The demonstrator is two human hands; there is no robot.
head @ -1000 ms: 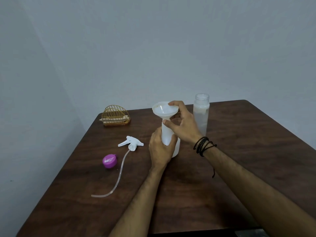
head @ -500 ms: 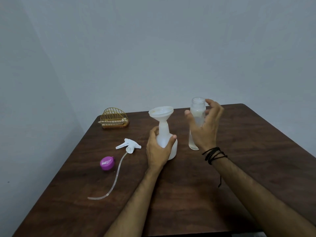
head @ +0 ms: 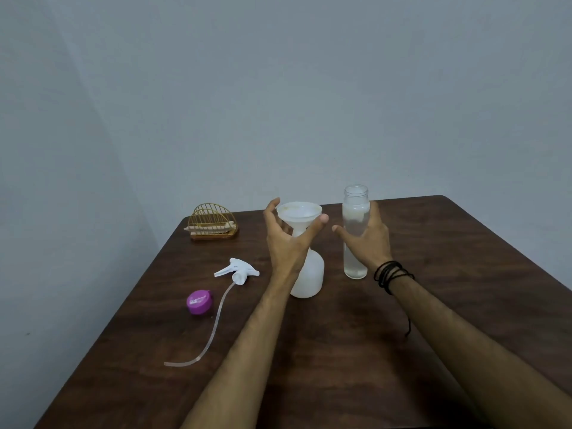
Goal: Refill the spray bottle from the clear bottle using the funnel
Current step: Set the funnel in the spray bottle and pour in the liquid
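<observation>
The white spray bottle [head: 309, 278] stands upright mid-table with the white funnel [head: 299, 212] seated in its neck. My left hand [head: 286, 243] is raised around the funnel's stem, thumb and fingers spread wide on either side of the bowl, not closed on it. The clear bottle [head: 355, 243], uncapped and holding clear liquid, stands just right of the spray bottle. My right hand [head: 371, 243] cups around its far right side with straight fingers, and the thumb sticks out apart on its left. The spray head [head: 238, 270] with its long tube lies to the left.
A purple cap [head: 200, 301] lies left of the tube. A gold wire holder [head: 213, 222] sits at the back left corner of the dark wooden table [head: 340, 351]. A wall stands close behind and to the left.
My left hand let go of the spray bottle's body and rose to the funnel. My right hand went from the funnel to the clear bottle and has drawn closer around it.
</observation>
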